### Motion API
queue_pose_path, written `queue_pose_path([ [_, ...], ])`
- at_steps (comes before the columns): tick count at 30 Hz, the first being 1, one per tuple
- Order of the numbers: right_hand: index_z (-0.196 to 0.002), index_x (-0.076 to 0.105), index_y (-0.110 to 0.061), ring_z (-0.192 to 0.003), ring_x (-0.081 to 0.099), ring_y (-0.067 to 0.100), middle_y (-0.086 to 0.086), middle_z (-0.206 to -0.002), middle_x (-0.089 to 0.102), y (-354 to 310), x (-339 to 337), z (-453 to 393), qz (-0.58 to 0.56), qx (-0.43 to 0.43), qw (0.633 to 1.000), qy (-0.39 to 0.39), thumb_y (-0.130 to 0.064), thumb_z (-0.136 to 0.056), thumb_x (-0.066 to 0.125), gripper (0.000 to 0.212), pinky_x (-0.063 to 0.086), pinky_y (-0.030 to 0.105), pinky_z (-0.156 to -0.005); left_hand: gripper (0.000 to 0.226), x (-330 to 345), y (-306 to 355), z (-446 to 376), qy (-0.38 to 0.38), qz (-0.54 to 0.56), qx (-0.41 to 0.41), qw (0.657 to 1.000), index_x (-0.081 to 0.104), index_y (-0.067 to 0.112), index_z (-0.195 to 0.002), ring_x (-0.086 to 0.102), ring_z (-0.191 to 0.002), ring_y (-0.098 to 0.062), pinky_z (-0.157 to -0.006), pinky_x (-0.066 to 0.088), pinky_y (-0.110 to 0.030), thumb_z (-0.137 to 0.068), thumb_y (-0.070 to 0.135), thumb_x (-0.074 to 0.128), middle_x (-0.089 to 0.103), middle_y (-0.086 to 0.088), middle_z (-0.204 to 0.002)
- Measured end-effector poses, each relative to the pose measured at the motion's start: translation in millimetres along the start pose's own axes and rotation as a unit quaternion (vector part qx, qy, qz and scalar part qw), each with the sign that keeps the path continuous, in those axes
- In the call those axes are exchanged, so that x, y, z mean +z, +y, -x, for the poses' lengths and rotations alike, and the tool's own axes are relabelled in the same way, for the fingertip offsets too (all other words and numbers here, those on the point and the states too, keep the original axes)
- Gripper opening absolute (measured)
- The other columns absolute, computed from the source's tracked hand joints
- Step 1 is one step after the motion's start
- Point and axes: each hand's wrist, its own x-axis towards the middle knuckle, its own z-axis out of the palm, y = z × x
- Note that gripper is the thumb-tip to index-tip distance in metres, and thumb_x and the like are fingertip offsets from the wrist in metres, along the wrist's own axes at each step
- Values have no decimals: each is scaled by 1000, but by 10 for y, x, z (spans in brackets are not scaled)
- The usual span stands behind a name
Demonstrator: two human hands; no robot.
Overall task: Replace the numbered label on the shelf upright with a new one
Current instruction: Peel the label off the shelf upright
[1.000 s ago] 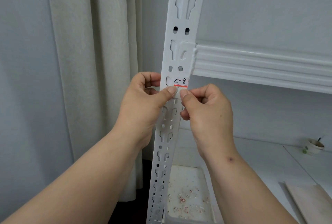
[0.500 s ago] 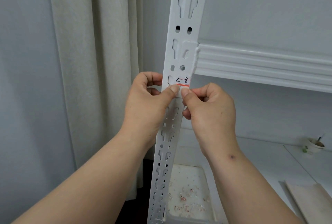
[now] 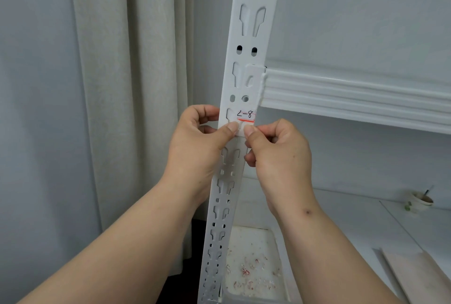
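Observation:
A white slotted shelf upright [image 3: 252,35] runs from the top to the bottom of the view. On it sits a small white label [image 3: 246,116] with "2-8" handwritten above a red line. My left hand [image 3: 197,142] curls round the upright's left edge, and its thumb presses on the label's lower left part. My right hand [image 3: 278,152] is at the right edge, with its thumb tip on the label's lower right part and its fingers curled. The two thumbs almost touch. The label's lower edge is hidden under them.
A white ribbed shelf beam [image 3: 353,98] joins the upright on the right. Below are a white surface [image 3: 341,218], a small cup [image 3: 421,200], pale boards [image 3: 419,277] and a white tray [image 3: 253,264] strewn with paper scraps. A beige curtain [image 3: 127,84] hangs at left.
Both thumbs stay pressed on the lower part of the label. The hands hold nearly the same place on the upright; only the view has shifted a little.

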Motion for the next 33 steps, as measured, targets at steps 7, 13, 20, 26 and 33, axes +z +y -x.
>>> queue_pose_path([
  [7,-75,59,-13,-42,55,6,4,-68,67,16,9,-13,-4,-9,1000,-5,-23,-84,69,17,57,47,-64,35,22,42,20,1,-15,19,1000,59,24,-96,62,-83,-20,-91,55,-47,-65,28,76,66,-21,-109],
  [13,-73,60,-16,-57,64,22,2,-64,67,52,21,-38,19,-31,999,9,-27,-83,69,18,56,49,-67,34,47,17,36,6,-17,29,999,55,26,-94,54,-72,-11,-74,51,-31,-66,31,74,63,-17,-93],
  [20,-73,58,-17,-56,62,22,3,-66,67,58,13,-47,28,-33,999,-3,-26,-84,68,18,56,49,-66,29,33,3,26,4,-27,37,999,52,26,-90,51,-73,-13,-73,49,-31,-73,28,76,58,-9,-90],
  [26,-74,58,-17,-60,64,23,3,-68,67,62,-16,-54,33,-39,999,-17,-29,-84,67,18,55,49,-67,29,-30,8,55,17,-119,157,980,53,34,-86,58,-78,-7,-70,49,-22,-83,15,74,58,0,-95],
  [33,-73,57,-22,-68,65,28,2,-71,67,84,1,-73,34,-39,998,-19,-33,-83,66,17,55,50,-68,15,-38,-32,-49,15,-275,347,896,69,12,-92,45,-99,4,-86,38,-8,-79,6,75,45,3,-110],
])
